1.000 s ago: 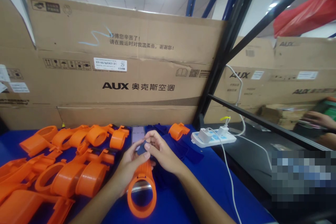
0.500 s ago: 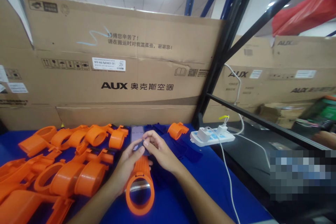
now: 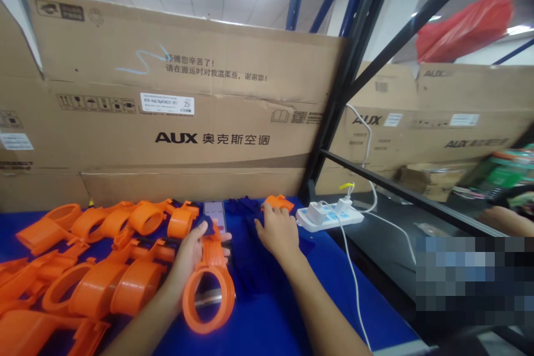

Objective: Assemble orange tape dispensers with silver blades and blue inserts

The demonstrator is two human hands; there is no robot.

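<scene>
My left hand [image 3: 192, 250] is closed around the handle of an orange plastic tape dispenser [image 3: 228, 303], whose round ring hangs toward me. Under my left thumb, a small dark blue piece [image 3: 205, 222] sits at the handle's far end. My right hand [image 3: 278, 231] reaches over dark blue cloth-like pieces [image 3: 250, 233], thumb apart from the fingers. Just beyond its fingertips lies another orange tape dispenser [image 3: 283, 202], partly covered by the hand; whether they touch, I cannot tell. A phone [image 3: 214, 211] with a lit screen is behind my left hand.
Several orange dispensers [image 3: 139, 283] lie in rows on the blue table cover [image 3: 258, 317] at left. A white power strip [image 3: 329, 216] with plugs and cables stands at right, beside a black rack frame [image 3: 334, 89]. Large cardboard [image 3: 233, 100] stands behind. Another person's hand [image 3: 507, 219] is far right.
My right hand has left the dark blue piece and moved right, toward the dispenser at the back. My left hand keeps its hold, with the held dispenser shifted slightly left. The view has turned a little.
</scene>
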